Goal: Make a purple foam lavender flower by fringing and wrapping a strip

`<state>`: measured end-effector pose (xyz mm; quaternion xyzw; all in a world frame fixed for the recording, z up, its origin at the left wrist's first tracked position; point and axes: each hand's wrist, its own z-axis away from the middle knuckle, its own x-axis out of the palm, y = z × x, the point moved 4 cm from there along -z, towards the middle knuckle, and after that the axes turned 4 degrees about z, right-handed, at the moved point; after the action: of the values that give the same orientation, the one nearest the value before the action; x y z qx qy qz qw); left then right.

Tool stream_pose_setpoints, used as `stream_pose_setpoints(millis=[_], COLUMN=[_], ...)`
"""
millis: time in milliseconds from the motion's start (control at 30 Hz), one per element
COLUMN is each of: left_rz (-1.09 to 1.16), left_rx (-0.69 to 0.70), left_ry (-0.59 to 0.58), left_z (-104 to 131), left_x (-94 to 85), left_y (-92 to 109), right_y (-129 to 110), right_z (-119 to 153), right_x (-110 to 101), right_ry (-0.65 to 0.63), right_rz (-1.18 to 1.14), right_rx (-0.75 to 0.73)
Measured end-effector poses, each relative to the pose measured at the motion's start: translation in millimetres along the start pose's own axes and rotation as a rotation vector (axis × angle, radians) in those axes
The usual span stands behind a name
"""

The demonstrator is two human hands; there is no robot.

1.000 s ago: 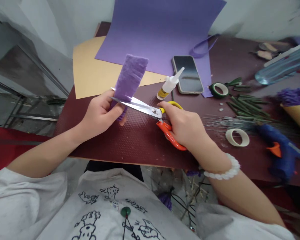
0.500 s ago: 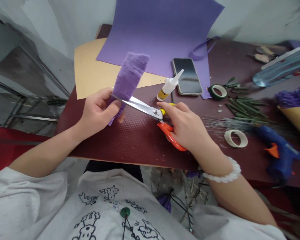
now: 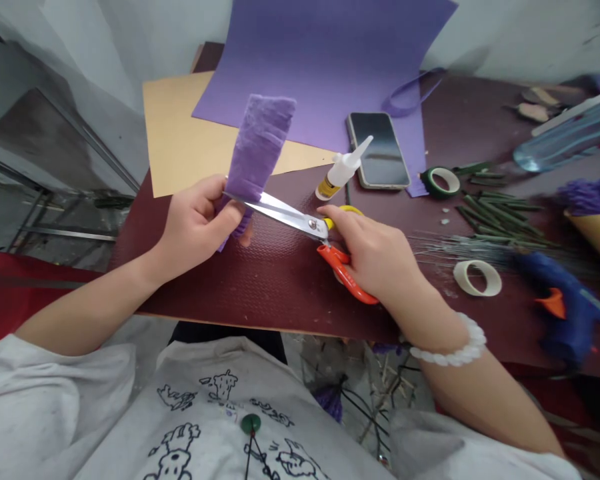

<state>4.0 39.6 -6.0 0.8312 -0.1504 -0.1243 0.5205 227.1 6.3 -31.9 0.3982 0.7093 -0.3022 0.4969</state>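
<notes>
- Left hand (image 3: pixel 195 220) pinches a purple fuzzy strip (image 3: pixel 265 140) between thumb and fingers; strip stands raised above the bench (image 3: pixel 280 293), upper end leaning right, lower end showing below the thumb.
- Right hand (image 3: pixel 380 257) grips scissors (image 3: pixel 313 225) by the yellow and red handles; bead bracelet (image 3: pixel 450 347) at that wrist.
- Blades point left, slightly parted; one crosses the front of the strip just beside the left thumb, the other runs behind it.
- Glue bottle (image 3: pixel 336 177) upright beyond the scissors, in front of a phone (image 3: pixel 380 150) lying flat.
- Purple sheet (image 3: pixel 320 60) overlaps a tan sheet (image 3: pixel 195 140) at the back.
- To the right: green tape roll (image 3: pixel 427 183), cut green stems (image 3: pixel 505 217), thin wires (image 3: pixel 445 248), cream tape roll (image 3: pixel 461 277), blue glue gun (image 3: pixel 570 300), its outline blurred.
</notes>
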Motion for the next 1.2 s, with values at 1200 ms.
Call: stream_pose_setpoints(millis=[1200], left_rz=[-0.042], left_rx=[-0.097], left_ry=[0.061], left_z=[0.4], left_x=[0.4], left_y=[0.9], right_y=[-3.2], right_z=[3.2], right_x=[1.8], right_ry=[-0.013], right_rz=[0.071], right_rx=[0.046])
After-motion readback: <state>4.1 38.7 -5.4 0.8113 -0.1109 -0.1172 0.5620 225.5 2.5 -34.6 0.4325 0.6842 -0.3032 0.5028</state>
